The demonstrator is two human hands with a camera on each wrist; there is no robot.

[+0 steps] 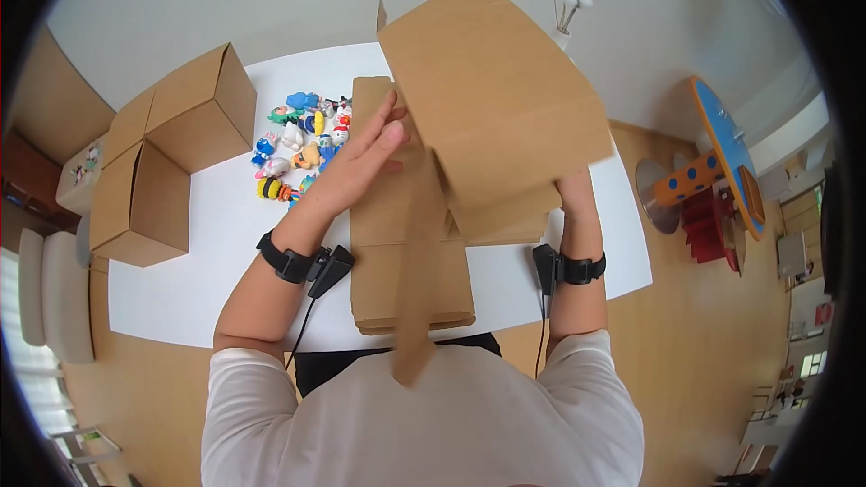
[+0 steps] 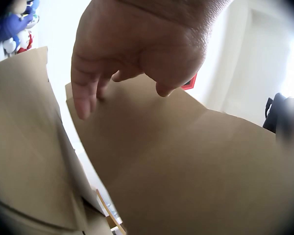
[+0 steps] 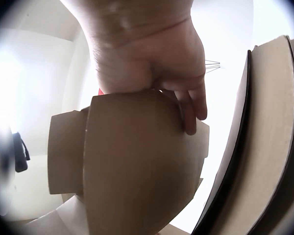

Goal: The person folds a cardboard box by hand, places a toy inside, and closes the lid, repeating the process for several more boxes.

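Observation:
A partly unfolded cardboard box (image 1: 496,81) is held up over the table, one large panel raised and a narrow flap (image 1: 417,280) hanging toward the person. At its left side is the left hand (image 1: 365,162), fingers extended beside the cardboard. The left wrist view shows this hand (image 2: 137,49) with its fingertips against a brown panel (image 2: 186,161). On the far side, the right hand (image 1: 572,191) grips the box, mostly hidden behind the raised panel in the head view. Up close, the right hand (image 3: 152,58) has its fingers over the edge of a cardboard panel (image 3: 137,161).
Flattened cardboard (image 1: 410,284) lies under the held box on the white table (image 1: 244,293). Several small toy figures (image 1: 307,158) are grouped left of it. Assembled boxes (image 1: 144,203) stand at the table's left side. A vase with dried stems (image 1: 564,32) is at the back.

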